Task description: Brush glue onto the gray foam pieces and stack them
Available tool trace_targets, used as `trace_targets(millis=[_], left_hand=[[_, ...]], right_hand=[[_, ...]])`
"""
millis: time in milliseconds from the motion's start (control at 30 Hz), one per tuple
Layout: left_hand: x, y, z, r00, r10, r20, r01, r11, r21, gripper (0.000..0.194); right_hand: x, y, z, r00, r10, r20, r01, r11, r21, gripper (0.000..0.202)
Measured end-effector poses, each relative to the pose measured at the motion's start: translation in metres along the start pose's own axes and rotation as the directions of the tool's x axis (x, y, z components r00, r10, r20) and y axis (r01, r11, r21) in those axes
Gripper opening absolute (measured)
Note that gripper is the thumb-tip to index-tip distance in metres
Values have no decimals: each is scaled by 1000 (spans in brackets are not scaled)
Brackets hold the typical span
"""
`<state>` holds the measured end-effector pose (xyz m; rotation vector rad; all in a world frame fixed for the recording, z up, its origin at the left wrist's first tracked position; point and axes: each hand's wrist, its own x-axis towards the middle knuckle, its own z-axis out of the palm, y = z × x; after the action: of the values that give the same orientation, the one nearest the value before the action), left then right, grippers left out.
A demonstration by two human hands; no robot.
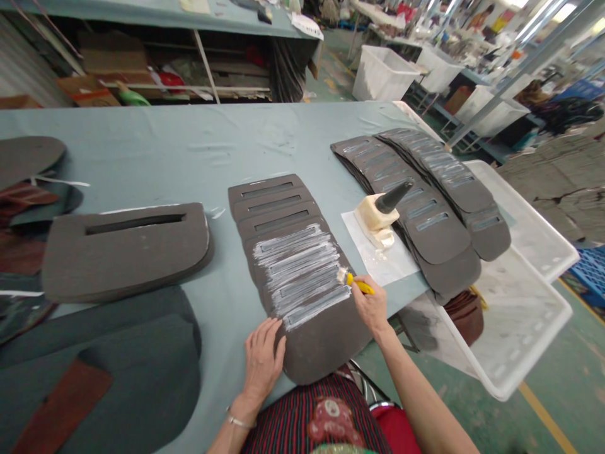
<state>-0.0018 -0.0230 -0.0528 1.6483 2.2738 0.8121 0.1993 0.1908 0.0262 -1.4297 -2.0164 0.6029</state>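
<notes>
Plainly, the right hand (371,309) was closed around the yellow handle of a small brush (362,287), the bristles pointing away from it to the left and resting at the right edge of a white coating (293,271). That coating lay in streaks, left of the right hand, across the overlapping dark panels (324,343). These panels sat on the table (165,157) between the two hands and reached out ahead of them; three slots at the far end were bare, while the slots nearer the hands were smeared white.

The left hand (265,356) was open and gripped nothing, its fingers stretched forward and its thumb and fingertips at the left edge of the panels. A bracelet (239,421) circled the wrist behind it.

Just beyond the right hand, a cream-coloured container (375,217) with a dark nozzle (396,195) rested on a white sheet (385,268). Past the sheet, to the right hand's far right, were fanned piles of slotted panels (439,227), many marked with white. Lower down, well to the right of that hand, stood a white bin (529,315) with brown pieces (466,325) inside.

Left of the left hand lay large dark pieces (142,366); farther ahead of it was a thick slotted stack (127,255).
</notes>
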Motion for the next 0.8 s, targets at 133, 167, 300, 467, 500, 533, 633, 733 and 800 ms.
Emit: trace_targets(millis=[133,167,300,467,500,533,633,733,800], left_hand=[[-9,-4,-4,997,-37,-65,33,997,-70,37],[-12,-4,-4,998,-22,-57,19,998,-53,35],[-20,-4,-3,996,86,22,-87,995,54,30],[-22,-4,-1,995,102,21,-104,989,109,28],[-21,-4,-1,995,102,19,-104,989,109,27],[-21,-3,-1,995,101,15,-102,989,109,28],[-21,-2,-1,996,88,12,-89,990,112,27],[-20,-1,-2,997,82,8,-82,989,121,27],[-19,-1,-3,997,82,8,-82,989,126,27]], right_hand=[[-51,-51,21,961,-142,237,101,979,177,16],[-64,-62,27,934,-190,301,130,969,209,15],[-90,-77,45,831,-326,452,228,939,258,17],[-56,-22,20,933,-174,315,139,982,131,17],[-46,-7,11,959,-128,253,112,991,77,18],[-37,6,1,977,-90,191,88,996,18,19],[-24,25,-19,999,-26,46,32,990,-137,21],[-28,21,-21,998,-44,34,47,992,-117,20],[-32,15,-18,990,-83,110,89,995,-45,20]])
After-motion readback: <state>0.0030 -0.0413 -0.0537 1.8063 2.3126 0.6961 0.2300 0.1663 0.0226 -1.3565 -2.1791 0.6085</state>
